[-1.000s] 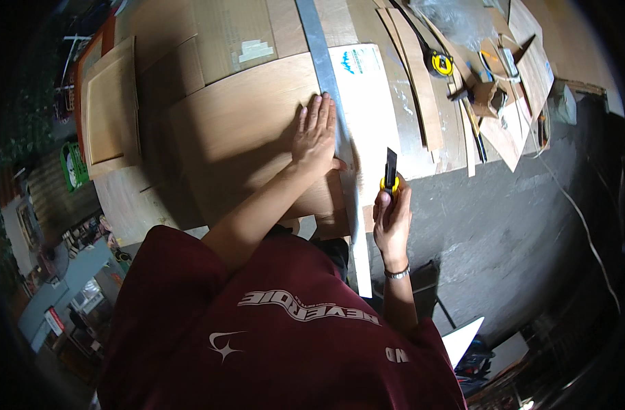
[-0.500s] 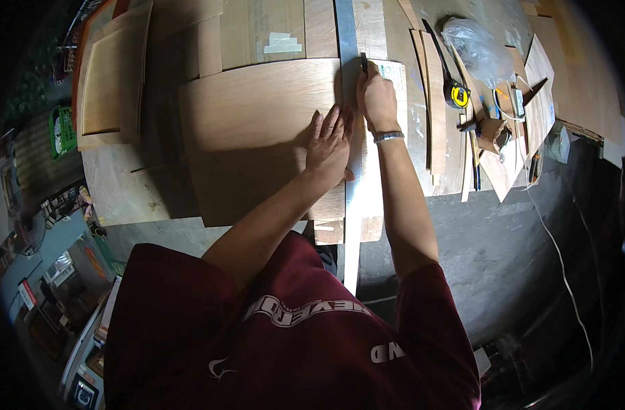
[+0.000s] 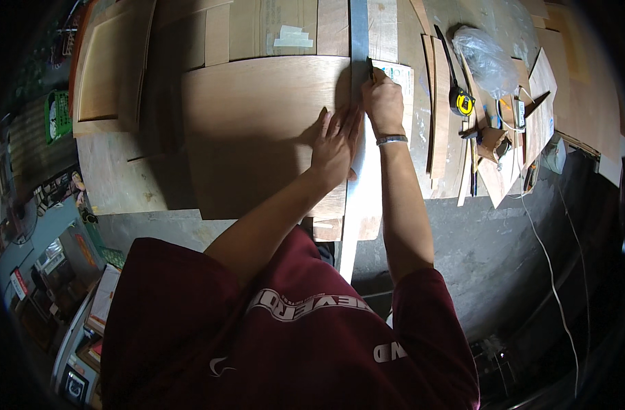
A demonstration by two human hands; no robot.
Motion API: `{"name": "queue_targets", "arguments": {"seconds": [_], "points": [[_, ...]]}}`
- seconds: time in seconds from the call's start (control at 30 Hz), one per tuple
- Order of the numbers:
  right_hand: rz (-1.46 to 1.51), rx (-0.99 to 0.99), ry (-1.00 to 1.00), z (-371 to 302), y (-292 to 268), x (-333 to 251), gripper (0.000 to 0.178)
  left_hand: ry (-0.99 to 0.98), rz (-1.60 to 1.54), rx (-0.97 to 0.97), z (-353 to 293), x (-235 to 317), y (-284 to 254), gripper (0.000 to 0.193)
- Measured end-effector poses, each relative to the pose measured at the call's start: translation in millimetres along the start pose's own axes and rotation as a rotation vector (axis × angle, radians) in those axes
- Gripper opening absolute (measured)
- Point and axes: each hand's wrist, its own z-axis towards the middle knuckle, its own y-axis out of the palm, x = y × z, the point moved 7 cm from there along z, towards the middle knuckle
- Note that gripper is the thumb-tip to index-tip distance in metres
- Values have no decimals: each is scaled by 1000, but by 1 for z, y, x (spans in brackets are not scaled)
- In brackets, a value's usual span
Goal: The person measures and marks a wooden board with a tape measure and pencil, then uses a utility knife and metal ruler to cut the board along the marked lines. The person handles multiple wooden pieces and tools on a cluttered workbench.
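- Your left hand [image 3: 336,145] lies flat with its fingers a little apart, bearing down on the ruler [image 3: 359,41] and the wood just left of it; nothing is gripped in it.
- Your right hand [image 3: 383,106] is closed around the knife [image 3: 370,68], mostly hidden by your fist, with its dark tip beside the ruler's right side.
- The board [image 3: 257,96] lies under both hands in the middle of the bench [image 3: 420,123], reaching the near edge.
- The ruler crosses the board's right part and juts past the bench's near edge toward you.
- Toward the bench's right end lie wood strips [image 3: 438,109], then a tape measure [image 3: 463,102], with a plastic bag [image 3: 486,61] nearer the far edge.
- A framed panel [image 3: 107,72] lies at the bench's left end.
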Motion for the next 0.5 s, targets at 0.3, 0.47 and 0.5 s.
{"name": "queue_targets", "arguments": {"seconds": [0.3,0.47,0.5], "points": [[10,20,-39,-17,3,10,28,23,-11,-7,2,0,-1,139],[-10,3,10,-69,-6,11,27,21,38,-41,1,0,5,122],[-10,-11,36,-80,-7,12,28,15,42,-28,2,-2,9,117]]}}
